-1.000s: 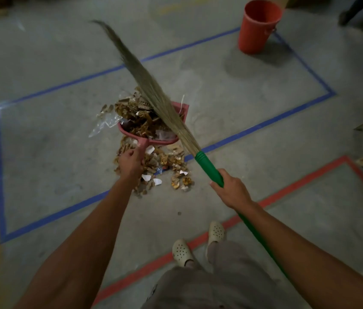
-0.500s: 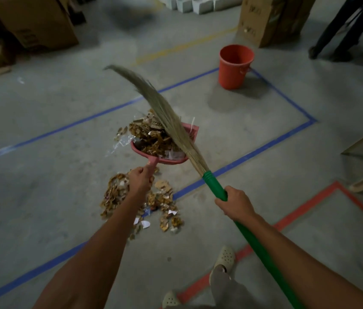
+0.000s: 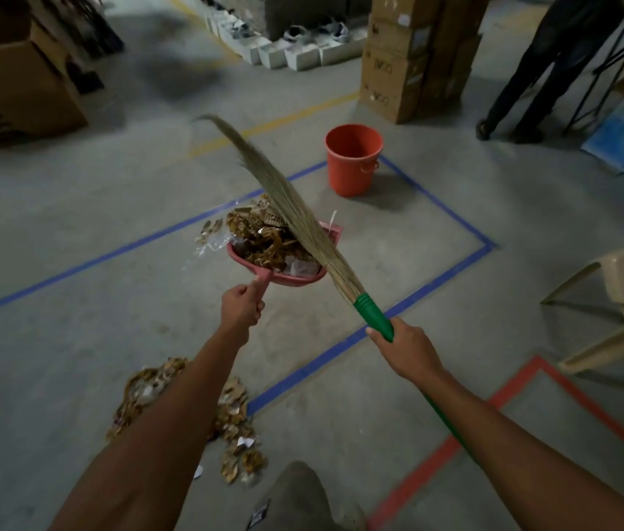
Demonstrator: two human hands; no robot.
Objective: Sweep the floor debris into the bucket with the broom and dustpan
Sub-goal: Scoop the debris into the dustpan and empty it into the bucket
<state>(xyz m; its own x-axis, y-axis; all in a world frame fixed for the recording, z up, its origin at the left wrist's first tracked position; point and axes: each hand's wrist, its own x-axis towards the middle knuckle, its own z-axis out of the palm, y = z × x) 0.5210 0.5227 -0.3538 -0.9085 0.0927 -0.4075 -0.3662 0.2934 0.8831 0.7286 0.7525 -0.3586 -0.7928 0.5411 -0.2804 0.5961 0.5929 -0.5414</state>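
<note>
**Head view: loaded dustpan held out, bucket beyond**

Nearest: debris pile [image 3: 235,419] on the floor [image 3: 53,358], partly under the left forearm. Left hand [image 3: 241,306] fingers clenched round the pink dustpan [image 3: 295,280] handle, pan heaped with scraps [image 3: 264,239]. Right hand [image 3: 406,346] fingers wrapped on the green-handled broom [image 3: 302,224], bristles across the load. Farther: orange bucket [image 3: 354,159] upright inside the blue tape [image 3: 444,212] corner, cardboard boxes [image 3: 398,70] behind.

One view only: a wide-angle camera worn on the head, pointed forward and down at the grey concrete floor [image 3: 73,231]. Both forearms are caught close up, reaching in from the near edge. The left hand [image 3: 241,306] gripping a pink plastic dustpan [image 3: 291,280] and the right hand [image 3: 404,344] gripping a green-handled grass broom [image 3: 300,224] are framed dead centre. A round orange plastic bucket [image 3: 352,162] is seen further off, with brown cardboard boxes [image 3: 398,70] at the far edge.
</note>
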